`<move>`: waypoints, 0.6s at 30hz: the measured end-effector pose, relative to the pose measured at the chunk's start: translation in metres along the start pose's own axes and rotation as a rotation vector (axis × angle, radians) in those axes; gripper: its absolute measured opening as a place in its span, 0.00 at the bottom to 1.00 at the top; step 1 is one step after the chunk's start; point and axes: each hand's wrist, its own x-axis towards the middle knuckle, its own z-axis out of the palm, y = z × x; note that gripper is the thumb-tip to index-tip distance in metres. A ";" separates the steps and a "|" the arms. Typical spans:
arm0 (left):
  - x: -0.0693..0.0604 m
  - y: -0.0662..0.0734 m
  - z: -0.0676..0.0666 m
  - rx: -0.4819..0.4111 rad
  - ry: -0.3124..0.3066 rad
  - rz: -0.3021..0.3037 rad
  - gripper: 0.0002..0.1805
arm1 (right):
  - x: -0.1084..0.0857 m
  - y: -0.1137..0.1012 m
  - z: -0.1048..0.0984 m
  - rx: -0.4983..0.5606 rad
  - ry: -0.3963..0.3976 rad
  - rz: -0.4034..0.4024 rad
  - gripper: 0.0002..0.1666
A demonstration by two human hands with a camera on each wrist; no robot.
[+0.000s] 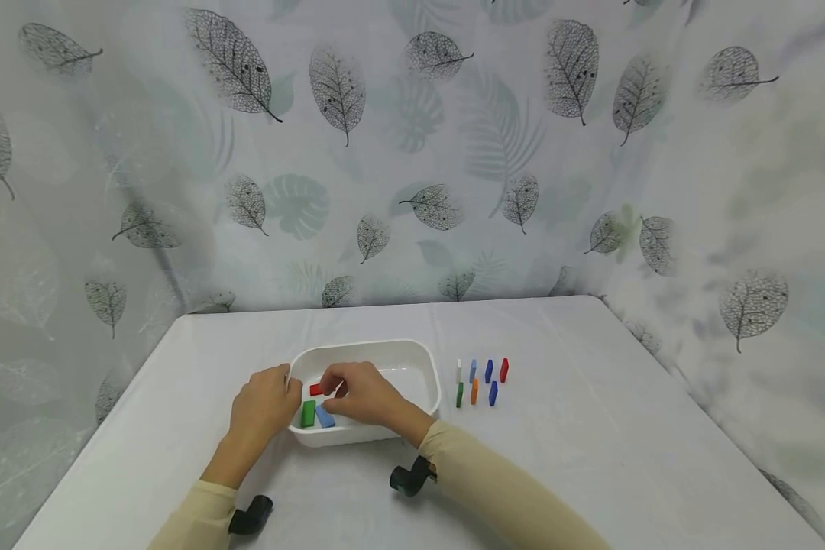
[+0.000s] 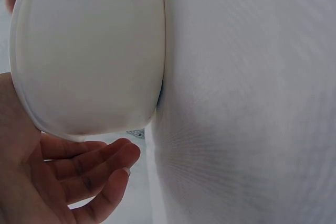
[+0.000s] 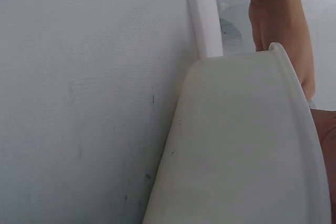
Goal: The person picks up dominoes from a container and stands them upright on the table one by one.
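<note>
A cloth backdrop (image 1: 399,145) printed with dark skeleton leaves hangs behind and beside the white-covered desk (image 1: 591,443). To the right of the tray (image 1: 415,376), well apart from the left hand, seven small blocks stand upright in two rows. The back row runs, from left to right, white block (image 1: 459,371), pale blue block (image 1: 473,371), dark blue block (image 1: 489,372), red block (image 1: 504,370); the front row has a green block (image 1: 460,395), an orange block (image 1: 474,392) and a second dark blue block (image 1: 493,393). The right hand covers part of the tray's inside (both wrist views meet mainly its outer wall).

The left hand (image 1: 264,401) grips the tray's left end, thumb at the rim and curved fingers outside. The right hand (image 1: 364,393) is over the tray, its fingers bent and its thumb tip beside the top end of a block; I cannot tell whether it pinches anything.

The tray sits on the desk, white and shallow with rounded corners. Three blocks lie in its left part: the lying green block (image 1: 308,414) near the wall, the lying light blue block (image 1: 325,417) slanting just beside it, and the lying red block (image 1: 315,389) behind them, partly hidden by the right hand.
</note>
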 end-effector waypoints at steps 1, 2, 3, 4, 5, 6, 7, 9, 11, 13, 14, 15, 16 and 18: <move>0.000 0.000 0.000 0.001 0.001 0.001 0.17 | 0.001 0.000 0.001 -0.002 -0.006 0.006 0.10; 0.000 0.000 0.000 0.001 0.001 0.000 0.17 | 0.002 0.000 0.002 -0.006 -0.015 0.013 0.10; 0.000 0.000 0.000 0.001 0.001 0.002 0.16 | 0.003 -0.001 0.003 -0.009 -0.024 0.019 0.11; -0.001 0.000 0.000 0.001 -0.001 0.002 0.15 | 0.004 -0.001 0.003 -0.018 -0.036 0.027 0.11; -0.001 -0.001 0.001 0.001 -0.002 0.003 0.15 | 0.005 -0.001 0.004 -0.034 -0.053 0.037 0.11; -0.001 -0.001 0.001 0.000 -0.003 0.005 0.15 | 0.005 -0.002 0.005 -0.049 -0.070 0.045 0.11; -0.001 -0.001 0.001 -0.001 0.000 0.008 0.15 | 0.006 -0.002 0.006 -0.069 -0.083 0.051 0.11; -0.001 -0.002 0.000 -0.001 0.006 0.015 0.15 | 0.009 -0.002 0.007 -0.102 -0.108 0.060 0.12; -0.001 -0.003 0.000 -0.001 0.014 0.020 0.16 | 0.011 -0.002 0.009 -0.129 -0.126 0.066 0.12; 0.000 -0.003 0.000 0.001 0.023 0.027 0.16 | 0.013 -0.003 0.010 -0.148 -0.131 0.074 0.12; 0.001 -0.003 0.001 0.001 0.024 0.029 0.16 | 0.014 -0.003 0.010 -0.158 -0.132 0.077 0.12; 0.001 -0.004 0.001 0.001 0.025 0.031 0.16 | 0.014 -0.004 0.011 -0.167 -0.132 0.079 0.13; 0.002 -0.004 0.001 0.001 0.027 0.033 0.16 | 0.015 -0.004 0.011 -0.179 -0.131 0.081 0.13; 0.002 -0.003 0.002 -0.001 0.026 0.037 0.16 | 0.017 -0.004 0.012 -0.200 -0.134 0.091 0.14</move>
